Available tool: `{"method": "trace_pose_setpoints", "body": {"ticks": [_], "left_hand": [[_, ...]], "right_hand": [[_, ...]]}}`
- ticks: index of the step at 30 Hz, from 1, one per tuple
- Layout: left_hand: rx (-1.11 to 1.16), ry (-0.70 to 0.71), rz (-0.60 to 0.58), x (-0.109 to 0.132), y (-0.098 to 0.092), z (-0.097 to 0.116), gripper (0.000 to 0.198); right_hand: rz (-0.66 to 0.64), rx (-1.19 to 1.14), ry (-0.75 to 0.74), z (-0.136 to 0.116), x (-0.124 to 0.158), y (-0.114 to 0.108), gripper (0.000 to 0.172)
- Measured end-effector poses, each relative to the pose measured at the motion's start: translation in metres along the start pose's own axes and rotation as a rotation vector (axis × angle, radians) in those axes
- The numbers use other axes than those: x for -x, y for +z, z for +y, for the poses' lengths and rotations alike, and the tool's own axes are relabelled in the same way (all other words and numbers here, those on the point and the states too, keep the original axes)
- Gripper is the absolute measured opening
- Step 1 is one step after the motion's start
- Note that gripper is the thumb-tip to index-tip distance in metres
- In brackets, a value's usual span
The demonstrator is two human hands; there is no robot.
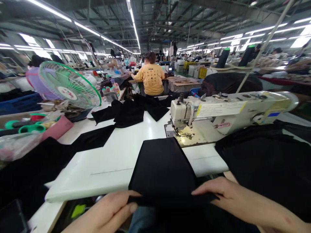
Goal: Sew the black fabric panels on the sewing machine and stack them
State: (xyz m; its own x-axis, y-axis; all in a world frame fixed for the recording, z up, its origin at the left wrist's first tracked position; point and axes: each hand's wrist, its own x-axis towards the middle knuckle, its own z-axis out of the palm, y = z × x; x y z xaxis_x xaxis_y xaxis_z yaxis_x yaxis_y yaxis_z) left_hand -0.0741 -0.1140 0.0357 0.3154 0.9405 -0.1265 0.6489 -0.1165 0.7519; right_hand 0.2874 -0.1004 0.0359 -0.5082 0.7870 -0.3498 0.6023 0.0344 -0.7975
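Observation:
A black fabric panel (162, 165) lies flat over the front edge of the white sewing table (111, 165). Its near end is pinched at both corners: my left hand (109, 208) grips the left one between thumb and fingers, and my right hand (225, 194) grips the right one. The far edge of the panel reaches the metal plate of the sewing machine (206, 111), just left of and in front of the needle area. The fingertips of my right hand are partly hidden by the cloth.
Black cloth pieces (131, 111) lie behind the panel, with more black cloth (267, 161) heaped at the right. A green fan (70, 85) and thread spools (31, 127) stand at the left. A person in a yellow shirt (152, 79) sits farther off.

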Motion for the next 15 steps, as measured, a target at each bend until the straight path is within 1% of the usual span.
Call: {"method": "trace_pose_setpoints", "body": {"ticks": [2,3,5,6,8,9,10,12,15], "left_hand": [[-0.029,-0.070,0.025,-0.028,-0.003,-0.002,0.022],[-0.076,-0.088,0.054,-0.044,-0.003,-0.002,0.024],[-0.256,-0.110,0.111,-0.081,0.000,-0.004,0.030],[-0.372,-0.117,0.139,-0.099,0.003,-0.006,0.031],[-0.571,-0.115,0.194,-0.130,0.009,-0.012,0.026],[-0.624,-0.116,0.215,-0.143,0.012,-0.017,0.022],[-0.633,-0.120,0.226,-0.154,0.014,-0.022,0.016],[-0.567,-0.136,0.227,-0.170,0.018,-0.032,0.006],[-0.424,-0.151,0.195,-0.181,0.020,-0.042,0.007]], "right_hand": [[0.121,-0.029,-0.003,0.009,-0.025,0.000,0.025],[0.210,-0.020,-0.015,0.015,-0.041,0.000,0.024],[0.402,0.041,-0.045,0.025,-0.075,0.001,0.027],[0.488,0.074,-0.058,0.029,-0.092,0.001,0.026],[0.622,0.116,-0.076,0.035,-0.123,0.003,0.020],[0.668,0.123,-0.076,0.037,-0.137,0.004,0.016],[0.707,0.128,-0.075,0.039,-0.148,0.004,0.013],[0.765,0.132,-0.061,0.041,-0.167,0.006,0.011],[0.809,0.113,-0.042,0.043,-0.182,0.008,0.011]]}}
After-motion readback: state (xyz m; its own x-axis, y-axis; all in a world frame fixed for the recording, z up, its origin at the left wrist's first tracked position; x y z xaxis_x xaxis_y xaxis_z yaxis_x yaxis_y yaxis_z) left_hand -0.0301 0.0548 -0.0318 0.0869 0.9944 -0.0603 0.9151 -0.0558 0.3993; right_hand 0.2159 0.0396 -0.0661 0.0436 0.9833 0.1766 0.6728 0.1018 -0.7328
